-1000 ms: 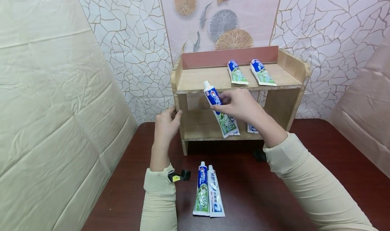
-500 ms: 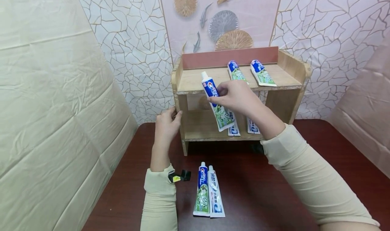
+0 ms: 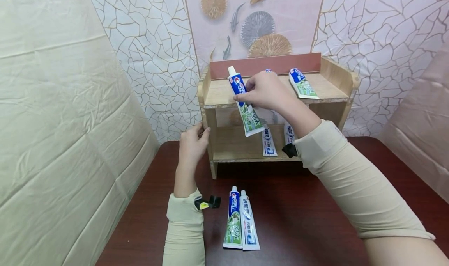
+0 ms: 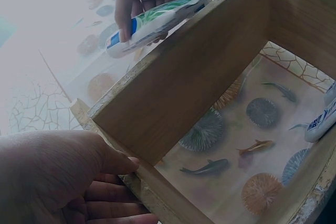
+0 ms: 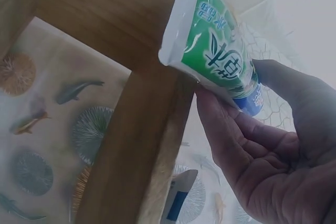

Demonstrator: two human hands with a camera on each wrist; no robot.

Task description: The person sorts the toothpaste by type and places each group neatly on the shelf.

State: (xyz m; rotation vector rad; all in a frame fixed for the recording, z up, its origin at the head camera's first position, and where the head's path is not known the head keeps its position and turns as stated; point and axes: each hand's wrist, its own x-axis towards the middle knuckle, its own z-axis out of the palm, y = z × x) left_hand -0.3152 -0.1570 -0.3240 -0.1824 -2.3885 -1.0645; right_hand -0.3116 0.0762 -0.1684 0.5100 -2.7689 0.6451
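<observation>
My right hand (image 3: 266, 88) pinches a blue and green toothpaste tube (image 3: 250, 117) between thumb and fingers, its white cap tilted up to the left. The tube hangs before the top board of a small wooden shelf (image 3: 238, 144). In the right wrist view its flat crimped end (image 5: 176, 22) overlaps the board's edge. My left hand (image 3: 191, 145) grips the shelf's left side panel, thumb (image 4: 123, 162) on one face and fingers behind. On the top board lies another blue and green tube (image 3: 303, 84); a second (image 3: 268, 70) is mostly hidden behind my right hand.
Two white tubes, one left (image 3: 268, 143) and one right (image 3: 289, 133), lie on the lower board. In front, on the dark red table (image 3: 298, 219), a blue and green tube (image 3: 233, 221) lies beside a white tube (image 3: 249, 223). A patterned wall stands behind.
My right hand has raised the held toothpaste tube from the lower opening to the top board's level, slightly leftward. My left hand stays on the side panel.
</observation>
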